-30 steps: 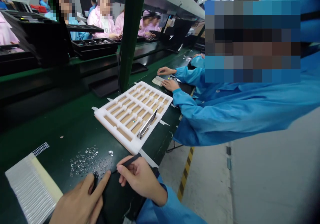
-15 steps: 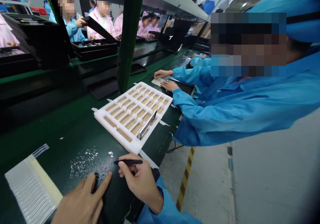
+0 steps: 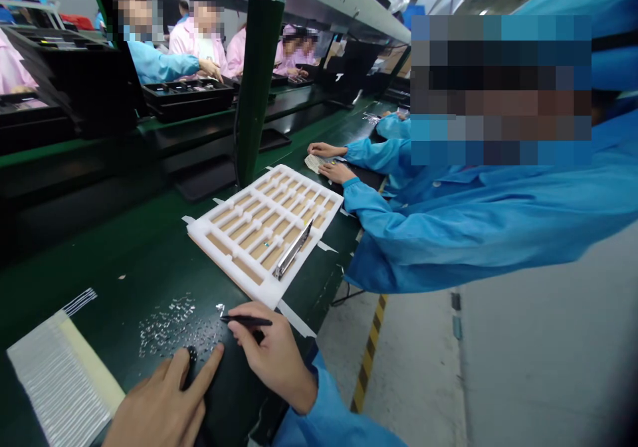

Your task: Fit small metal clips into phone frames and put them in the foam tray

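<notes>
My right hand (image 3: 272,354) is closed in a pinch on black tweezers (image 3: 246,320). Their tip points left, at the right edge of a scatter of several tiny silvery parts (image 3: 172,324) on the dark green bench. My left hand (image 3: 162,404) lies at the bottom edge with two fingers stretched out flat. Its fingertips rest on a small black object (image 3: 191,355) just below the parts. A white foam tray (image 3: 266,231) with rows of slots lies beyond my hands. A metal tool (image 3: 294,248) rests across its near right corner.
A white ribbed strip on a cream backing (image 3: 60,374) lies at the lower left. A co-worker in a blue coat (image 3: 448,221) sits close on the right, hands on a paper (image 3: 315,162). A green post (image 3: 259,75), black trays (image 3: 187,95) and more workers stand behind.
My right hand has swung the tweezers from pointing down-left to level and moved them left toward the small parts. My left hand has stayed put. A far worker lowered a black tray.
</notes>
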The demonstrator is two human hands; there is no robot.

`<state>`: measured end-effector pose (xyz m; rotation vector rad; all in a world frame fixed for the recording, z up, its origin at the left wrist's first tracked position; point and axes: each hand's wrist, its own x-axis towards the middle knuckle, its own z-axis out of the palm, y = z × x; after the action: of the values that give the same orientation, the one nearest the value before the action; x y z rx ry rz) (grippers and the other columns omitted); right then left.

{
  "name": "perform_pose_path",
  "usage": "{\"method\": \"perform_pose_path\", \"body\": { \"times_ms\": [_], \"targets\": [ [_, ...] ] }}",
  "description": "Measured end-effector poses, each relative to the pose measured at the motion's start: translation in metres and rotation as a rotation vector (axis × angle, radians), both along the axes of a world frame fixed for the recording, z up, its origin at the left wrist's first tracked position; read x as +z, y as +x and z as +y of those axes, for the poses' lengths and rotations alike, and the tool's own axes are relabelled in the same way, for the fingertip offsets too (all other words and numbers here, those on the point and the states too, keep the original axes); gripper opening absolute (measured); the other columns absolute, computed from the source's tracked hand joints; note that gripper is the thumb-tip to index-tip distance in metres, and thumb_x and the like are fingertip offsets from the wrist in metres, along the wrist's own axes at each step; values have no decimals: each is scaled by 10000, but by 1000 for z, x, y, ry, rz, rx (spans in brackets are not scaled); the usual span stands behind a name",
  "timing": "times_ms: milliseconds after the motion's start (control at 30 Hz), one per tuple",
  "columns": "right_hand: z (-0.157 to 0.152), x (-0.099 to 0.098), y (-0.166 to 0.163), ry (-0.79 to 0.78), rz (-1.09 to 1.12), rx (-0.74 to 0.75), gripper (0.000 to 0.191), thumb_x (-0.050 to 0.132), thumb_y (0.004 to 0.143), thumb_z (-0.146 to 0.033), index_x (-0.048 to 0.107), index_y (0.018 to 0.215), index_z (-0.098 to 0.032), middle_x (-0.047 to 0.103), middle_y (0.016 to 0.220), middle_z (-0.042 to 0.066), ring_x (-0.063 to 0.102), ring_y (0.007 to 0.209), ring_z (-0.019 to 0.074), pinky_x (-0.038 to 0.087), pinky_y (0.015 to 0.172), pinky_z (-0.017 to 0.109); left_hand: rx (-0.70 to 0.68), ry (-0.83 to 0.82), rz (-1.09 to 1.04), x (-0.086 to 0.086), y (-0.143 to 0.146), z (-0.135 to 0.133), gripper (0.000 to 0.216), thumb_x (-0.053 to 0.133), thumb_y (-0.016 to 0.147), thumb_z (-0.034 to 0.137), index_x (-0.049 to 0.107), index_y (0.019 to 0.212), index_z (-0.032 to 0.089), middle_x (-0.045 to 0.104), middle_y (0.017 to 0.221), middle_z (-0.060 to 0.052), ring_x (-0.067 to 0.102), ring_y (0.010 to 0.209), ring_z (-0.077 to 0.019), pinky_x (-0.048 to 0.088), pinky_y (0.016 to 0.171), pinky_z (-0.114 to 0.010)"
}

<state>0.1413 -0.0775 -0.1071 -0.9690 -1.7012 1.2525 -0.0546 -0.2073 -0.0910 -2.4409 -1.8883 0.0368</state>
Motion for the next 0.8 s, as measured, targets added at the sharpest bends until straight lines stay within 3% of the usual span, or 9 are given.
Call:
{"method": "perform_pose_path", "body": {
  "times_ms": [233, 433, 800],
  "targets": [
    [1, -3, -1, -97, 93, -8, 163, 719, 988, -298, 820, 1074, -203, 797, 1026, 94, 735, 651, 178, 658, 624, 314, 6, 3, -16, -3, -1, -1, 732, 481, 1003, 128, 384, 1674, 403, 687, 1041, -39, 721, 778, -173, 500, 590, -225],
    [2, -2, -1, -26, 40, 29, 141, 716, 978, -240, 833, 1054, -219, 808, 1052, 96, 734, 699, 188, 647, 645, 315, -26, 16, 21, -1, -1, -1, 703, 481, 996, 123, 436, 1653, 369, 687, 1026, -47, 730, 753, -175, 520, 582, -232],
    [3, -5, -1, -89, 101, 17, 149, 709, 979, -274, 816, 1041, -190, 785, 1049, 103, 722, 650, 166, 638, 632, 307, -15, 83, -4, 2, 2, 1, 688, 474, 996, 102, 452, 1637, 349, 685, 1010, -31, 668, 654, -139, 456, 542, -227]
  ]
}}
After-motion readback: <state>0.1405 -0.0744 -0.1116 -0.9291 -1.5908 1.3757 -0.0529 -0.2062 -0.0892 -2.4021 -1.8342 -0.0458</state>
